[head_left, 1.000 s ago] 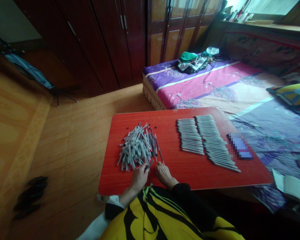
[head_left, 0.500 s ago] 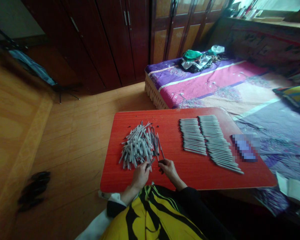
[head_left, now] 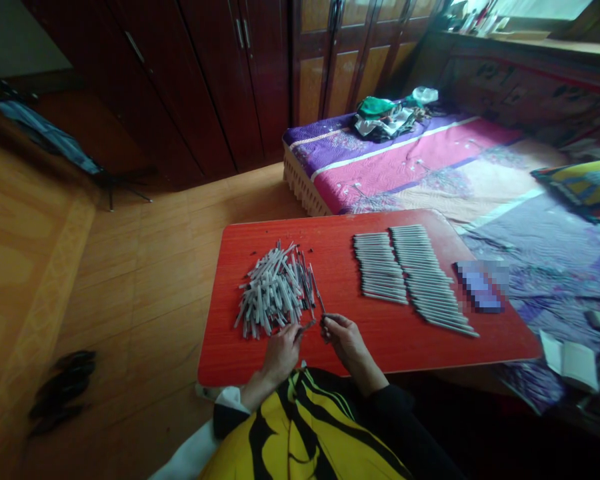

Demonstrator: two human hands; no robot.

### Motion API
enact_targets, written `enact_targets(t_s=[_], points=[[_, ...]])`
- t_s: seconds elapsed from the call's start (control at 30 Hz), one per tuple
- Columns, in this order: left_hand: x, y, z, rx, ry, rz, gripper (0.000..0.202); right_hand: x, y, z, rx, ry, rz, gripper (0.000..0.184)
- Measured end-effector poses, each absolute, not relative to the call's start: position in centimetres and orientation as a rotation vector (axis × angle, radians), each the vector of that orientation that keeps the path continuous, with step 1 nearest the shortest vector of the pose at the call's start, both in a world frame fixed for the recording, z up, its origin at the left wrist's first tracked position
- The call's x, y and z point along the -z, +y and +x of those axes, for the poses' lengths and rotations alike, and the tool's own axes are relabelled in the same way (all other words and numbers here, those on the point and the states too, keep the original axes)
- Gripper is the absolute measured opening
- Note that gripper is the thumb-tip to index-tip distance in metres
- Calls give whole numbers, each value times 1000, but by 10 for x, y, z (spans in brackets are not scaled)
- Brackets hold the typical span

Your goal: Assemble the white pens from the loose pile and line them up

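My left hand (head_left: 279, 359) is closed on a short pale pen barrel (head_left: 307, 327), its end pointing right. Just right of it, my right hand (head_left: 349, 341) pinches a thin dark pen refill (head_left: 318, 292) that slants up and away from the fingers. The barrel and the refill are apart. Beyond my left hand lies a heap of pale pen barrels (head_left: 270, 290), jumbled together. Several more thin dark refills (head_left: 304, 277) lie along the heap's right side, partly overlapping it.
On the red table (head_left: 330, 233), two columns of pale pens with dark tips (head_left: 380, 267) lie side by side to the right. A purple pouch-like item (head_left: 480, 288), partly blurred, is near the right edge. Behind stands a bed (head_left: 405, 167); an open booklet (head_left: 570, 360) lies at right.
My right hand has shifted slightly right and up with the refill, widening the gap between the hands. The barrel in my left hand now points further right. The whole view has turned slightly.
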State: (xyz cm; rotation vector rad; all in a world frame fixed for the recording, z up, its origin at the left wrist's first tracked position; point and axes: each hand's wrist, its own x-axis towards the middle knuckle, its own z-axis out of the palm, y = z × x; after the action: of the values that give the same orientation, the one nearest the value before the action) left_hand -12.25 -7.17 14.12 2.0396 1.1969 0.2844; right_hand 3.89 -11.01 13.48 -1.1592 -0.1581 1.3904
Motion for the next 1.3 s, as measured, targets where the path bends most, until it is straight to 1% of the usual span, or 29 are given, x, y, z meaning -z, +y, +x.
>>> enact_targets(t_s=[0.37, 0.67, 0.97, 1.3], points=[[-140, -74, -123, -208, 1200, 2133, 20, -135, -111, 38, -1384, -116, -1182, 29], [-142, -73, -122, -131, 1214, 2137, 22, -132, -110, 37, -1319, -243, -1238, 28], [-141, -73, -122, -139, 1201, 2213, 22, -136, -112, 40, -1161, -613, -1394, 22], [-139, -72, -124, -116, 1184, 2275, 22, -130, -114, 42, -1062, -927, -1609, 25]])
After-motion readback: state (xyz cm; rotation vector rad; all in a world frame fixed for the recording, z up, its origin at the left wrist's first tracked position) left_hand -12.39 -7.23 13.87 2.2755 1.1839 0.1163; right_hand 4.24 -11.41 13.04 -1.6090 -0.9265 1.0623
